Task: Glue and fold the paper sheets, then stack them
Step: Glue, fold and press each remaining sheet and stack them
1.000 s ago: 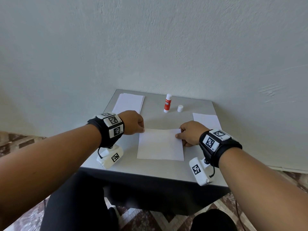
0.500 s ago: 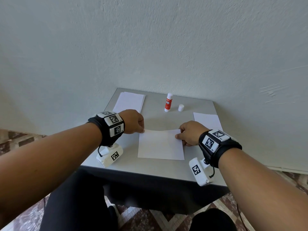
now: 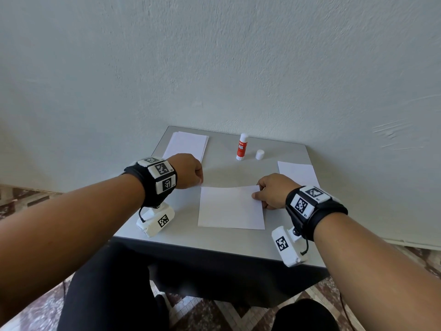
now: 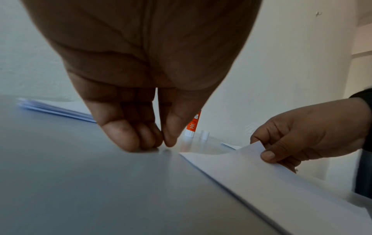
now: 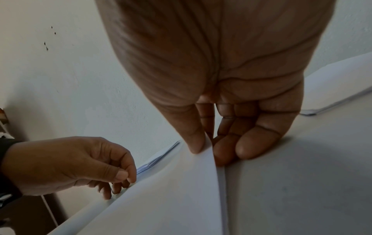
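I pinch the far right corner of the sheet (image 3: 231, 207) between my right hand's (image 3: 274, 190) thumb and fingers (image 5: 221, 152), lifting that edge so it can fold over toward me. My left hand (image 3: 188, 170) sits at the far left corner, fingers (image 4: 128, 136) curled tight together on the table (image 3: 181, 240); whether they catch the paper I cannot tell. The sheet lies mid-table. The open glue stick (image 3: 242, 147) and its cap (image 3: 259, 154) stand behind it, the unfolded stack (image 3: 186, 145) far left, folded sheets (image 3: 298, 173) right, against a pale wall.
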